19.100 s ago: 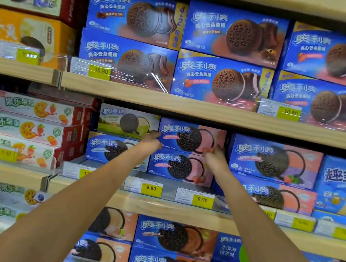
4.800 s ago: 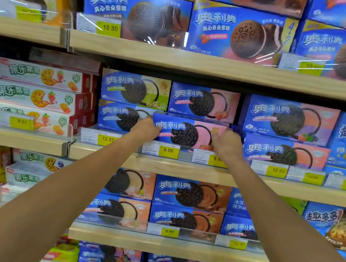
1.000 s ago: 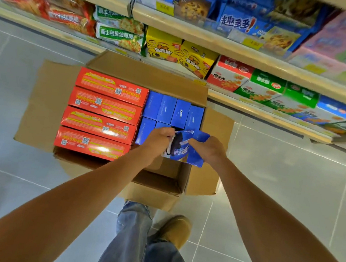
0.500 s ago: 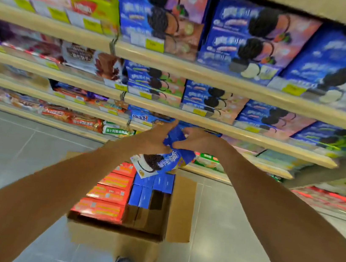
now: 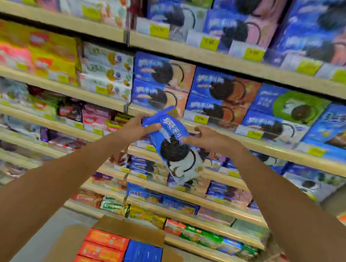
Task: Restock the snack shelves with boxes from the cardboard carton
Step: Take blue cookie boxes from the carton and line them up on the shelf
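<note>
Head view: blue box [image 5: 172, 150], long axis diagonal, upper-left to lower-right.

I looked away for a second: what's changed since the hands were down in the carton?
The left hand and right hand have lifted the blue box out of the carton and up in front of the shelves. They hold it tilted, cookie picture at the lower end. The carton has stayed on the floor, with its red boxes and other blue boxes in place.
</note>
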Action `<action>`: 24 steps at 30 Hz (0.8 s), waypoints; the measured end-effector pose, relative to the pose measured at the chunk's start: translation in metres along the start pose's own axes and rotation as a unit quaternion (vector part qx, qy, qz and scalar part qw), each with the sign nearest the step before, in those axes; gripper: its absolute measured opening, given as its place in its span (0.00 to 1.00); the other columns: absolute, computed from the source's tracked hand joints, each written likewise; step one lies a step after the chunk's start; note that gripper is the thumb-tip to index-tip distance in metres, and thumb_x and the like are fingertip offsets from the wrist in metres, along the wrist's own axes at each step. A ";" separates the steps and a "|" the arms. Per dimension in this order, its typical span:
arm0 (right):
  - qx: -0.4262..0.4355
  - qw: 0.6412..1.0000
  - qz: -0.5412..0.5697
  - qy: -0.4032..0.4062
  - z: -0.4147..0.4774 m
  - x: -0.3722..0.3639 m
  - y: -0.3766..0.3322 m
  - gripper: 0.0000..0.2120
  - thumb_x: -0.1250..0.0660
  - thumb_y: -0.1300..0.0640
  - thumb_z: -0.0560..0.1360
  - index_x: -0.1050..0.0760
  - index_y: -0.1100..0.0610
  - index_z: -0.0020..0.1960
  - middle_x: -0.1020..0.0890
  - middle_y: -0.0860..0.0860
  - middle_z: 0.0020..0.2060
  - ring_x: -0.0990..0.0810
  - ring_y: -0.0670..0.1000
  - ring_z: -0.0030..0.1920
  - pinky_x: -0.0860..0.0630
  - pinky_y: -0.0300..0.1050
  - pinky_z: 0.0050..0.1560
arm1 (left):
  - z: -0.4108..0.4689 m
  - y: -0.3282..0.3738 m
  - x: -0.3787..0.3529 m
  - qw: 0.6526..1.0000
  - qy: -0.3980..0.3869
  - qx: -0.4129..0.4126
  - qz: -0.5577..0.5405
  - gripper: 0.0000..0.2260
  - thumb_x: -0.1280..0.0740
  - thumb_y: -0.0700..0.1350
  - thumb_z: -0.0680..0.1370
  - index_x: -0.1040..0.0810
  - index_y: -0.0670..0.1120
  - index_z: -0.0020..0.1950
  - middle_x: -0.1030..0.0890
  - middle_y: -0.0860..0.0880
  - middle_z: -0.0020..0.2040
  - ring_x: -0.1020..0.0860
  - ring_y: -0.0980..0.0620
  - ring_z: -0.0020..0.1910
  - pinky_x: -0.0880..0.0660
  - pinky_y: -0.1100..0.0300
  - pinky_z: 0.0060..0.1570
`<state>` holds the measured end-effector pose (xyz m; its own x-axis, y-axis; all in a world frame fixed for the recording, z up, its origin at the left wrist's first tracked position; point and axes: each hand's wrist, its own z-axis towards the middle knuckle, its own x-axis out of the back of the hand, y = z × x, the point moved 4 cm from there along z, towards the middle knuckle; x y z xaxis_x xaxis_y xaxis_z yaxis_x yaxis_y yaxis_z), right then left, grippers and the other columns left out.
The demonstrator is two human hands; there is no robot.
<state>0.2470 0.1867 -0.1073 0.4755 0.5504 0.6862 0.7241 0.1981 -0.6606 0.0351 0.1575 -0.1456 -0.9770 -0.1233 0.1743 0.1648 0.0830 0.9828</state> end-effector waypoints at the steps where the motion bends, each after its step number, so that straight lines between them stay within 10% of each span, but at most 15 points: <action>1: 0.003 1.000 -0.010 0.009 -0.009 0.014 -0.007 0.42 0.35 0.40 0.74 0.50 0.57 0.78 0.41 0.52 0.76 0.34 0.52 0.70 0.36 0.51 0.69 | -0.002 0.014 0.003 0.999 0.024 -0.004 -0.036 0.10 0.32 0.46 0.76 0.29 0.45 0.55 0.23 0.46 0.50 0.22 0.56 0.39 0.22 0.68 0.35; 14: 0.086 0.954 0.125 0.258 -0.058 0.147 -0.084 0.41 0.36 0.49 0.78 0.62 0.54 0.78 0.52 0.49 0.77 0.47 0.52 0.76 0.40 0.49 0.70 | 0.018 0.167 0.009 0.935 0.015 -0.063 -0.349 0.09 0.39 0.48 0.80 0.25 0.44 0.53 0.23 0.48 0.50 0.23 0.52 0.51 0.28 0.59 0.58; 24: 0.121 0.881 0.193 0.415 -0.017 0.208 -0.132 0.18 0.35 0.61 0.74 0.29 0.57 0.64 0.23 0.51 0.52 0.24 0.53 0.54 0.26 0.50 0.57 | 0.072 0.250 0.037 0.942 0.043 -0.215 -0.255 0.20 0.41 0.44 0.81 0.38 0.43 0.72 0.26 0.45 0.63 0.24 0.50 0.56 0.28 0.58 0.59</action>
<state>0.2585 0.2614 0.1273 0.9369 -0.1472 0.3171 0.3492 0.3479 -0.8701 0.0299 0.2443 0.1018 -0.9323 -0.1204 -0.3410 -0.2648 -0.4149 0.8705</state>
